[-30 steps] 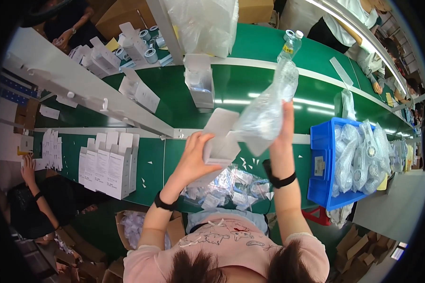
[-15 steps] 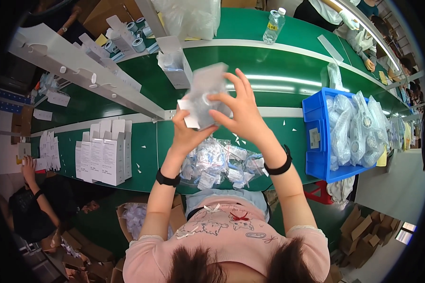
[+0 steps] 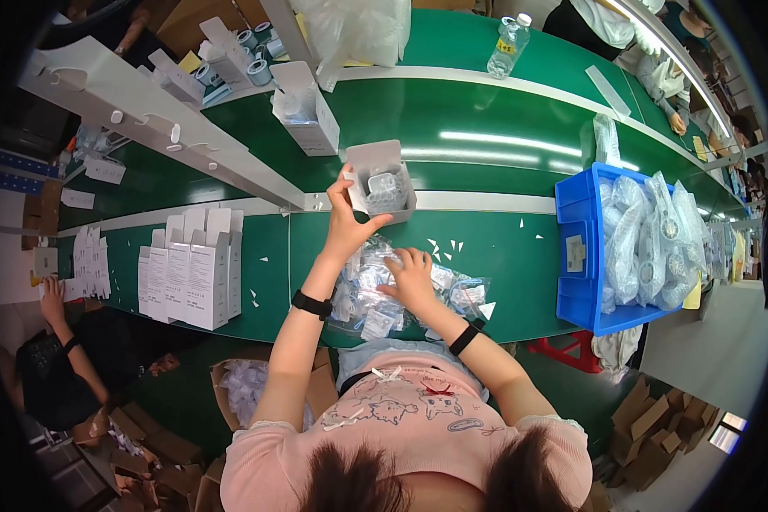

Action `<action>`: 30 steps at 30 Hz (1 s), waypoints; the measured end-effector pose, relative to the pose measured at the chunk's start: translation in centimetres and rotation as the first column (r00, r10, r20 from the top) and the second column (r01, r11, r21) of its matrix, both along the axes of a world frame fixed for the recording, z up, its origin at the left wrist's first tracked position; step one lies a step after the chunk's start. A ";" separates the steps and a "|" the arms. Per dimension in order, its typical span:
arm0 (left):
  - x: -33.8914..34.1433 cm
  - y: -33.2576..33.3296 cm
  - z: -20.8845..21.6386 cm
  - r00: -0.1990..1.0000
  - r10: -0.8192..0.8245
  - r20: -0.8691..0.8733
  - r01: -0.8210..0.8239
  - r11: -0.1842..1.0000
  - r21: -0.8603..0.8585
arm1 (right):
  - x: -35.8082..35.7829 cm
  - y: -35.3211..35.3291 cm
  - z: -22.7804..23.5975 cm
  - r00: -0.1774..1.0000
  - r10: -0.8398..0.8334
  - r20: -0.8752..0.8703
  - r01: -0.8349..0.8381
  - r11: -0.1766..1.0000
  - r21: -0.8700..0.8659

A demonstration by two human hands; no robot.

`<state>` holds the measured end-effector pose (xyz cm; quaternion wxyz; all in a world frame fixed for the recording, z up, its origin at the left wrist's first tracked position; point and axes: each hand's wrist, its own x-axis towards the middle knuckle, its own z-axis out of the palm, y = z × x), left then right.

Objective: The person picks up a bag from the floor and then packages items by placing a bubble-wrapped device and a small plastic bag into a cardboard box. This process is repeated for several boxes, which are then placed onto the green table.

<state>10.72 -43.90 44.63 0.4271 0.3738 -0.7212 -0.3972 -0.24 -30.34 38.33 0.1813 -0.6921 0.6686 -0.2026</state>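
A small white carton (image 3: 374, 155) with its lid flap raised stands tilted toward me, a bubble-wrapped item (image 3: 386, 191) inside it. My left hand (image 3: 348, 229) grips the carton by its left side and lower edge, the thumb reaching under the front. Closer to my body lies a heap of small clear packets (image 3: 377, 286) with white and blue contents. My right hand (image 3: 413, 282) rests over this heap, fingers spread and thumb apart; no packet shows plainly in its grasp.
On the left, upright white cartons (image 3: 198, 273) stand in a group. Another open carton (image 3: 307, 115) sits beyond the frame post. A blue bin (image 3: 574, 256) of bubble-wrapped items is at right. Paper scraps (image 3: 448, 249) dot the green table; a bottle (image 3: 509, 49) stands at the back.
My right hand has left the carton and come down onto the packets. The carton, still in my left hand, has turned so its open top and the wrapped item show.
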 end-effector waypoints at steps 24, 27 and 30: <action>0.7 -3.4 3.2 0.975 0.203 0.089 -0.217 0.958 0.189 | -5.5 -10.5 12.1 0.893 0.417 0.170 -0.244 0.764 -0.597; 0.7 -3.7 2.5 0.985 0.157 -0.075 -0.125 0.939 0.319 | -5.0 -10.5 11.7 0.895 0.446 0.016 -0.383 0.786 -0.485; 0.9 -3.6 2.3 0.983 0.171 -0.073 -0.138 0.935 0.328 | -4.0 -9.9 13.7 0.896 0.406 -0.181 -0.444 0.839 -0.316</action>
